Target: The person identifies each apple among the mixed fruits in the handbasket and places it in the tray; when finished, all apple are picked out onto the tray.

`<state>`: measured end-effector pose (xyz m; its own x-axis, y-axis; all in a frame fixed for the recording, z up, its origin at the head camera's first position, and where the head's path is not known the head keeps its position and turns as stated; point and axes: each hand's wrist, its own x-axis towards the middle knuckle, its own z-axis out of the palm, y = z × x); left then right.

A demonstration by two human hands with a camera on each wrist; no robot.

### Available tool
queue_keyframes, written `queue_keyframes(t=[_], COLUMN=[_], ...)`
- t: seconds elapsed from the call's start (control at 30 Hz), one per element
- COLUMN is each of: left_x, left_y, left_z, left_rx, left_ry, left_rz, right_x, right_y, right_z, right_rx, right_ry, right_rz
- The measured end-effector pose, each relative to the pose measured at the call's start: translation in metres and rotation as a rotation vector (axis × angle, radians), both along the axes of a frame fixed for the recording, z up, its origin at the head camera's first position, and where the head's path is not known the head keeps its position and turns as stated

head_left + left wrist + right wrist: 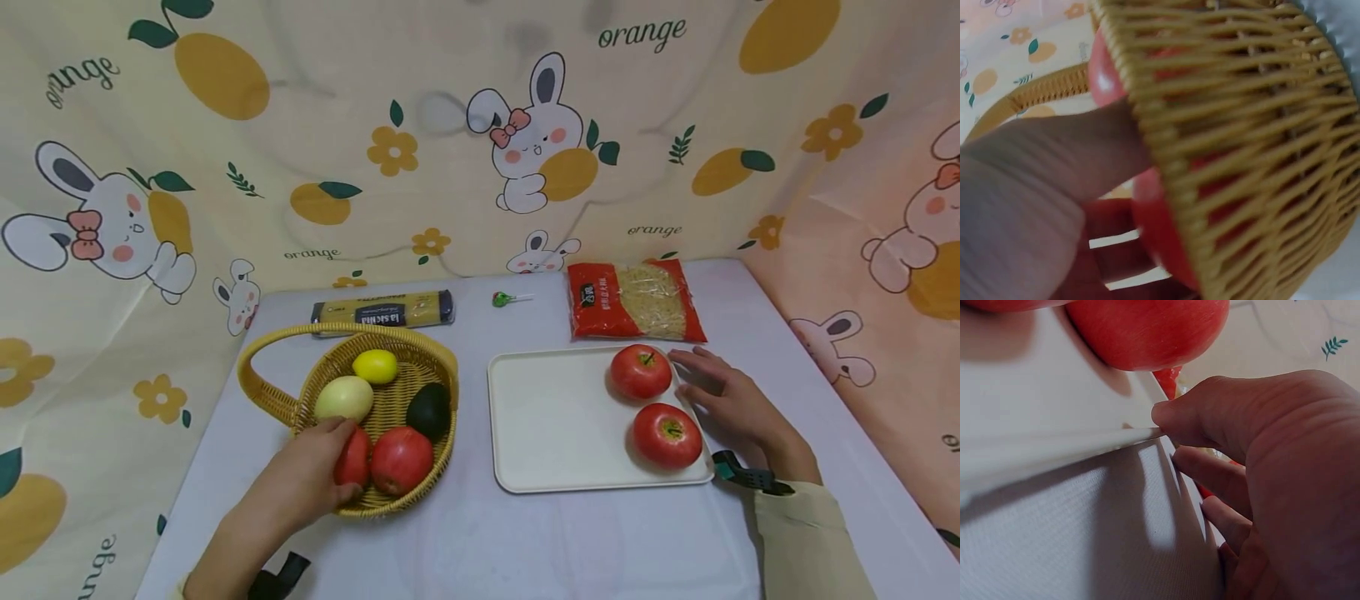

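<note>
My left hand (311, 467) reaches into the wicker basket (448, 433) at left and grips a red apple (354, 458). In the left wrist view, thumb and fingers lie on either side of that apple (1160, 225), partly hidden by the wicker wall. Beside it in the basket sit another red apple (402, 461), a dark green avocado (429, 411), a pale yellow-green round fruit (344, 398) and a lemon (375, 366). My right hand (738, 404) rests at the right edge of the white tray (555, 417), thumb touching its rim, fingers loosely extended. Two red apples (640, 372) lie on the tray.
Along the back of the table lie a pack of spaghetti (382, 312), a small green lollipop (502, 298) and a red bag of noodles (636, 300). The basket's tall handle (258, 383) arches on its left side. A printed cloth (420, 200) hangs behind the table.
</note>
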<state>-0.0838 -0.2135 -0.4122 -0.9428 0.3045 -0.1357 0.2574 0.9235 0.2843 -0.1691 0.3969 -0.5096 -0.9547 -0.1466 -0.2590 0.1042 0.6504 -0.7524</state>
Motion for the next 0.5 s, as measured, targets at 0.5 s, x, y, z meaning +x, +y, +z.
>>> queue_keyframes(t=[0.5], left_x=[0.002], left_y=[-0.010], left_z=[0.018], left_rx=[0.065], left_ry=[-0.020], left_rz=[0.088], right_x=[-0.002], right_y=[0.001], right_z=[-0.002], right_rx=[0.023], right_ry=[0.027], right_rz=[0.009])
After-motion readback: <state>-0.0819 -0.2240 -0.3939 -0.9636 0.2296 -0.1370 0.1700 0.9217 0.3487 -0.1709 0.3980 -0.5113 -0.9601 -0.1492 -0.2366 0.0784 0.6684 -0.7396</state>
